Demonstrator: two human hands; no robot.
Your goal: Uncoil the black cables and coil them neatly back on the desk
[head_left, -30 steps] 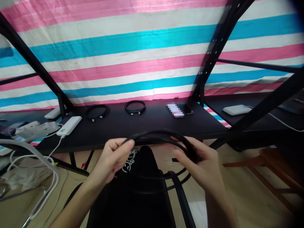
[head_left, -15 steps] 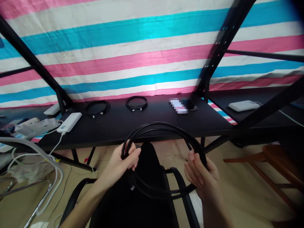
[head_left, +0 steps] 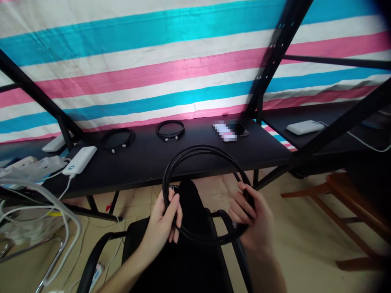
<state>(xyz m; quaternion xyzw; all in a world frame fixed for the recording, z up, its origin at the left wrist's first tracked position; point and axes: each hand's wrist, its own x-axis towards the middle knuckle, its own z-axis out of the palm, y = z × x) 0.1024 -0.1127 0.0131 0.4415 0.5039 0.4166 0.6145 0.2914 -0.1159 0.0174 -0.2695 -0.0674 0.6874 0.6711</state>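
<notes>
A coiled black cable hangs in the air between my two hands, in front of the desk's near edge and above my lap. My left hand is closed round the left side of the loop, thumb on top. On the opposite side, my right hand grips the coil with curled fingers. Two smaller coiled black cables lie on the desk beyond: one cable near the middle, its pale connectors toward me, and another cable farther left.
The black desk bears a phone, a white power bank with its lead, and white power strips at left. Black metal frame posts rise at both sides. A wooden stool stands right. A striped sheet hangs behind.
The coil has become a smaller, rounder loop, and my hands have come closer together. The connector end hanging beneath my left hand no longer shows. The camera view has shifted slightly.
</notes>
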